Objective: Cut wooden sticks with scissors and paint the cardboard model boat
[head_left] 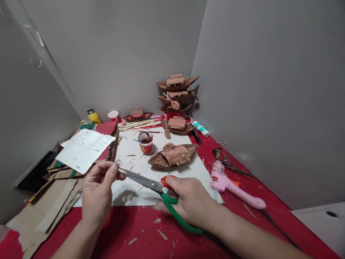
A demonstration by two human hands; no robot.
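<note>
A person sits at a table covered in red cloth (121, 226), seen from their own head. Their left hand (97, 190) is raised just above the table edge, thumb and forefinger pinched shut on a small pale sliver of wood or card (119, 169); the other fingers curl loosely under. Their right hand (188, 199) rests low on the table, its fingers threaded through the green and orange plastic handles of a pair of steel scissors (151, 184). The blades look nearly closed, and their tips meet the sliver right at the left fingertips.

The piece is tiny, so a clean cut seems to depend on a firm pinch close to the cut line, the fingertips staying clear of the blades, and a slow squeeze near the blade tips.

Just beyond the hands lies a white sheet of paper (134, 194). On it sit a brown woven model boat with a ridged card roof (174, 156) and a red paper cup of dark brown paint (146, 142). A pink hot glue gun (231, 187) lies to the right. A stack of finished brown model boats (176, 95) stands in the wall corner, near a bundle of thin bamboo sticks (137, 125). Cardboard scraps (51, 205) pile up on the left.
</note>
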